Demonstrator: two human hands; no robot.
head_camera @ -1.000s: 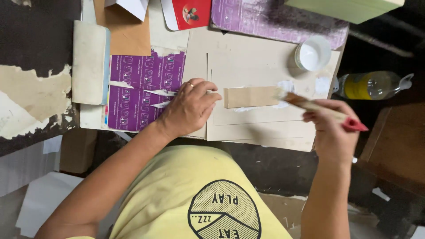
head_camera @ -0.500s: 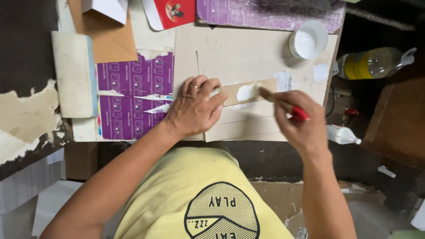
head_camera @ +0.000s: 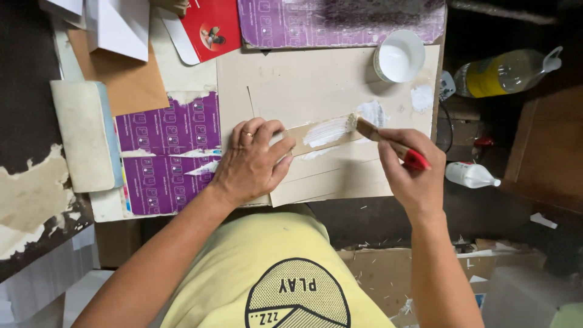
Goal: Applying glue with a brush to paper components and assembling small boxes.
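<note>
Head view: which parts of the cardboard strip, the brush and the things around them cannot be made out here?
- Cardboard strip: its left end is hidden under the left hand.
- Brush: the end of the red handle is hidden inside the right hand.
- Purple patterned sheet: cut off by the top edge.
- White cup: how deep its white contents go cannot be told from above.
- Yellow bottle: lies in shadow, so details are unclear.
</note>
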